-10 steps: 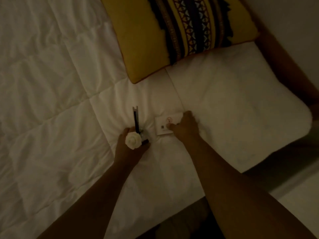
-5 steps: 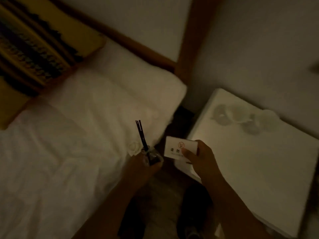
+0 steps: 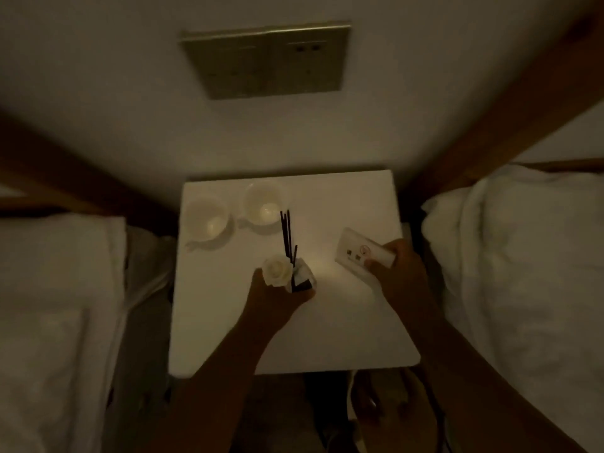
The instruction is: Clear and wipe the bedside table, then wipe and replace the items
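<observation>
The white bedside table [image 3: 343, 328] stands against the wall between two beds. My left hand [image 3: 274, 302] grips a small glass reed diffuser [image 3: 302, 279] with dark sticks and a white rose [image 3: 277, 271], held over the table's middle. My right hand [image 3: 397, 273] pinches a white sign card [image 3: 358, 253] with a red no-smoking mark, over the table's right side. Two white cups [image 3: 206, 217] [image 3: 263, 202] sit at the table's back left.
A bed with white bedding [image 3: 49, 305] lies to the left and another bed [image 3: 523, 256] to the right, each close to the table. A metal switch and socket panel [image 3: 268, 60] is on the wall above. My foot [image 3: 379, 403] shows below the table's front edge.
The view swung from the left bed to the bedside table. Both hands lifted the diffuser and the card off the bed and carried them over the tabletop.
</observation>
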